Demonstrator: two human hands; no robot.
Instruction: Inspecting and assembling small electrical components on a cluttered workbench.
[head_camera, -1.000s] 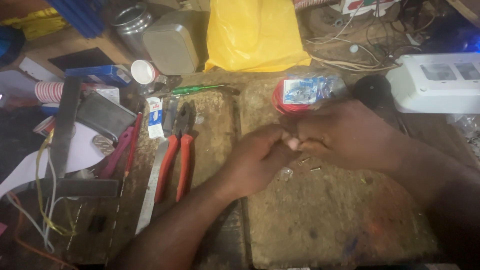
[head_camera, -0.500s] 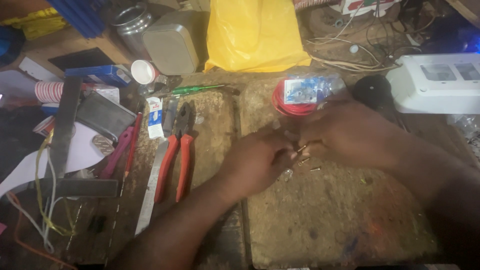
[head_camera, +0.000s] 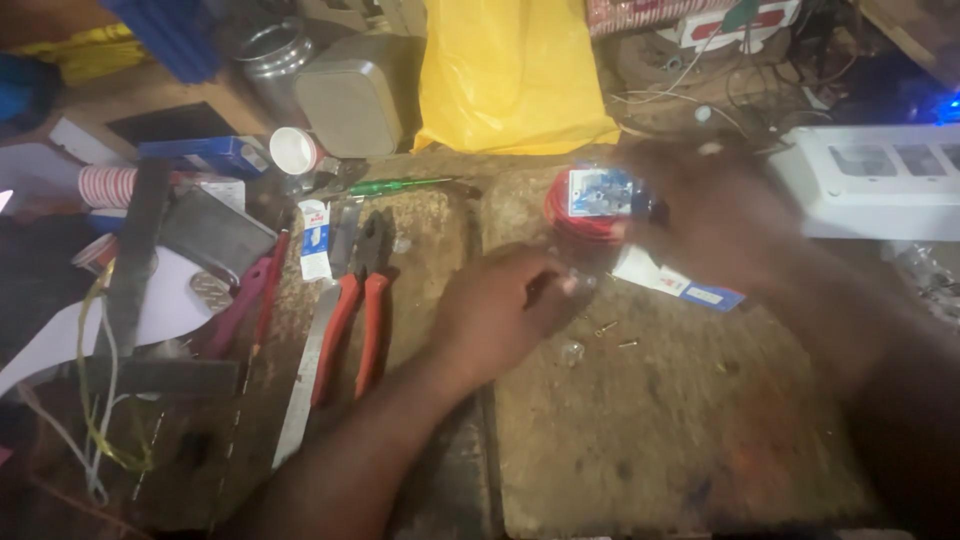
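Rough worn wood bench (head_camera: 680, 440); glossy yellow plastic bag (head_camera: 510, 75); red-handled metal pliers (head_camera: 355, 300).

Two bare hands and forearms, no sleeves, gloves or jewellery in view.

The left hand (head_camera: 495, 315) shows sharply on a long, uncovered forearm that enters from the near edge, knuckles and thumb distinct. The right hand (head_camera: 715, 215) is motion-blurred, broad and indistinct, its forearm also uncovered, entering from the near right corner.

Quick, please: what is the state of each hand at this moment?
Left hand: curled on the board, fingertips pinching something small; what it is cannot be told.
Right hand: blurred, over the red coil; grip cannot be told.
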